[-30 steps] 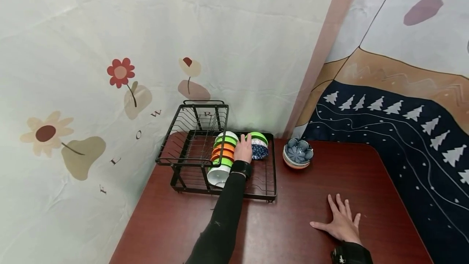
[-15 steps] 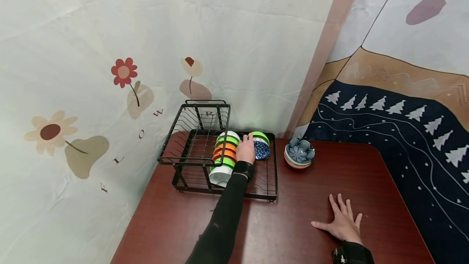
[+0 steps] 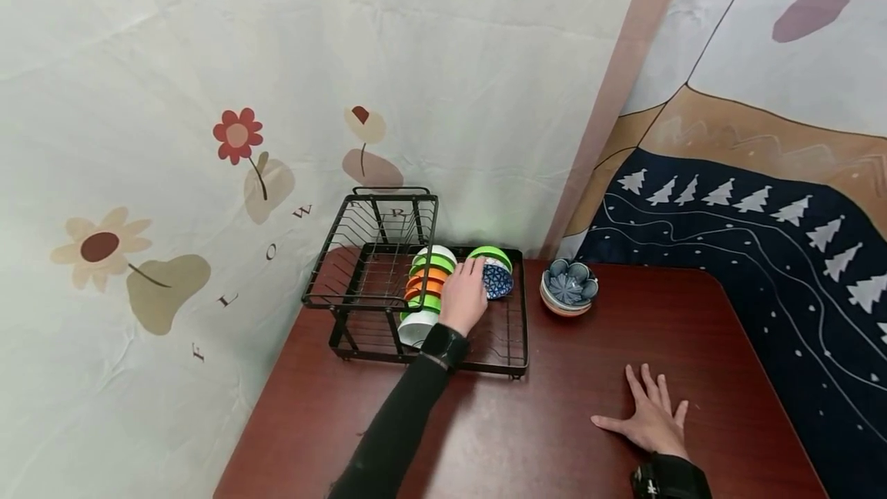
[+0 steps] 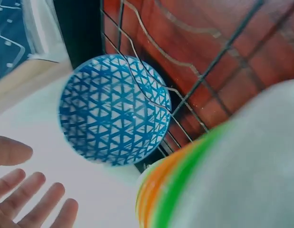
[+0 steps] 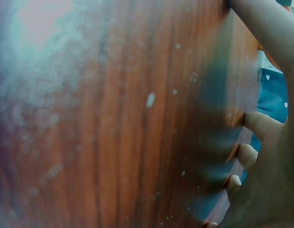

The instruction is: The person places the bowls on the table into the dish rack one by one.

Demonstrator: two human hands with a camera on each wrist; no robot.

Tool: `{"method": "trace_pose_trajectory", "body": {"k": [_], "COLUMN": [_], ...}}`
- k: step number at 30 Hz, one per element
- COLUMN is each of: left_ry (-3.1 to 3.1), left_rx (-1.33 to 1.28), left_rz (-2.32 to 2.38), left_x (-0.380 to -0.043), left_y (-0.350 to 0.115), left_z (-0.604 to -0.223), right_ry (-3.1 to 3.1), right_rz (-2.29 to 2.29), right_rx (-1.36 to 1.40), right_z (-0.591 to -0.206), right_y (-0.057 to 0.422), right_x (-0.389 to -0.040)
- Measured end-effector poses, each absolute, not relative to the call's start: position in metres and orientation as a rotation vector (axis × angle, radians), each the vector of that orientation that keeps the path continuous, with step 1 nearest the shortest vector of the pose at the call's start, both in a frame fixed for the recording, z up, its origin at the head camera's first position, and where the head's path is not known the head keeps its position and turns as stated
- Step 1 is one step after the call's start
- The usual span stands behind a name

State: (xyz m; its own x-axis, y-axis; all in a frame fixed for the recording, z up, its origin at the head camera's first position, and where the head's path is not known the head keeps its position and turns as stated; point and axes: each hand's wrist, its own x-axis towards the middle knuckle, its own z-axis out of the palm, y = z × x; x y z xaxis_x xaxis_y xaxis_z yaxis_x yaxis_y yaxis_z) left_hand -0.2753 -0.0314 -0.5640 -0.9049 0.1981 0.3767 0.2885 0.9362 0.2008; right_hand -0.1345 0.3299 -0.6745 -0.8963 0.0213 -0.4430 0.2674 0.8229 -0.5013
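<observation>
My left hand [image 3: 464,297] is over the lower tier of a black dish rack [image 3: 492,368], with relaxed fingers. In the left wrist view, the fingers [image 4: 44,202] are apart from a blue-and-white patterned bowl [image 4: 113,109] and hold nothing. That bowl stands on edge against the wires, in front of a green bowl [image 3: 493,252]. Left of the hand, a row of bowls stands on edge: white [image 3: 418,327], green [image 3: 431,303] and orange [image 3: 424,287]. My right hand [image 3: 651,418] rests on the red-brown table with fingers spread, holding nothing.
A stack of small bowls [image 3: 568,289], a grey-blue flower-shaped one on top, stands right of the rack. The rack's raised upper basket [image 3: 370,306] overhangs its left side. Behind the table [image 3: 554,406] hang a pale flowered cloth [image 3: 485,98] and a dark tree-patterned cloth [image 3: 762,268].
My left hand has drawn back a little from the patterned bowl, toward the table's front. The bowl now leans back more, its inside showing. The right hand stays in place.
</observation>
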Motion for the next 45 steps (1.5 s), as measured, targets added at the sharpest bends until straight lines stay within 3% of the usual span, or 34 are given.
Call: {"method": "trace_pose_trajectory", "body": {"k": [8, 13, 18, 28, 45], "left_ry": [-2.538, -2.540, -2.639, -2.969, -3.149], "left_rx": [-0.568, -0.498, -0.395, -0.264, -0.184], "left_rz": [-0.625, -0.813, -0.697, -0.457, -0.483], "left_x": [-0.195, -0.145, -0.118, -0.099, -0.098], "left_y": [-0.081, -0.105, -0.132, -0.182, -0.188], "left_z": [-0.583, -0.601, -0.624, -0.660, -0.675], "right_ry": [2.574, 2.571, 2.576, 2.581, 2.586], "right_rz": [-0.801, -0.796, -0.809, -0.805, -0.805], "right_rx": [0.215, 0.229, 0.221, 0.217, 0.221], "right_z": [-0.675, -0.678, -0.678, -0.678, -0.680], "right_y": [0.328, 0.330, 0.330, 0.331, 0.332], "right_x": [-0.137, -0.136, -0.137, -0.136, -0.135]}}
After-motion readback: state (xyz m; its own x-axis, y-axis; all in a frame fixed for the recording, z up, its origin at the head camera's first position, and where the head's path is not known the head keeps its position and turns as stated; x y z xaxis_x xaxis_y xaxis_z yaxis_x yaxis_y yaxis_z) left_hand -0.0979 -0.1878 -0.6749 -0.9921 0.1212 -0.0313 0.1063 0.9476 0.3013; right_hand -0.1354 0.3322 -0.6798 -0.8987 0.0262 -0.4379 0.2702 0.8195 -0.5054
